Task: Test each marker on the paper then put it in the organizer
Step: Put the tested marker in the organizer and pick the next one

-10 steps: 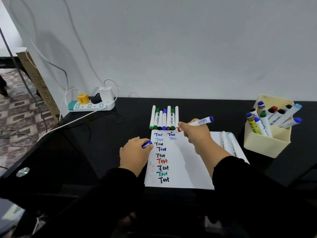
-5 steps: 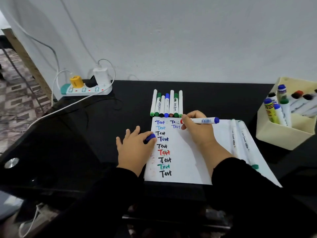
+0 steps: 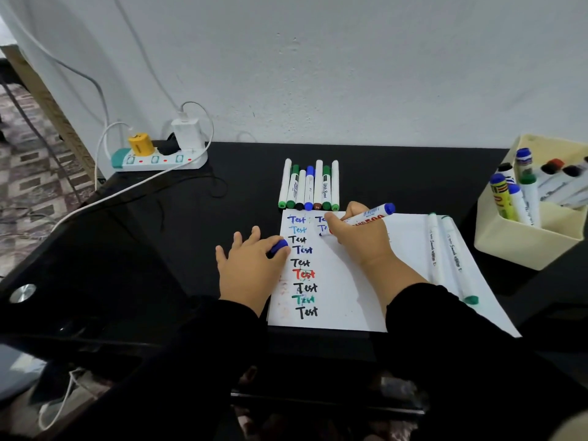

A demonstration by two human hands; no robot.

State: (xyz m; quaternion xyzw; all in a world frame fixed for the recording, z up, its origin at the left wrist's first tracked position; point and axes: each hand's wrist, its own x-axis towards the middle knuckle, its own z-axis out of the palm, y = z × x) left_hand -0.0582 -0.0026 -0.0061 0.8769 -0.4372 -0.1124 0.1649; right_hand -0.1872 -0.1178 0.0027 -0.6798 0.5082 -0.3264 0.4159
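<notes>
A black table [image 3: 381, 173] stands against a pale wall, and near its front edge lies a white sheet of paper [image 3: 350, 300] with a column of the word "Test" written in blue, black, red and green, plus the start of a second column. At the far right sits a cream organizer [image 3: 525, 246], its compartment holding several upright and leaning markers with blue, green, black and red caps. At the back left a white power strip [image 3: 159, 160] carries a yellow plug and a white charger. A row of seven markers [image 3: 309, 186] lies just beyond the paper's top edge, and two long white pens [image 3: 445, 249] lie on the paper's right side. The right hand [image 3: 356, 237] grasps a blue-ended marker [image 3: 366, 218], its tip down on the second column. The left hand [image 3: 251, 268] rests at the paper's left edge, fingers spread, pinching a blue cap [image 3: 278, 248] under the thumb.
</notes>
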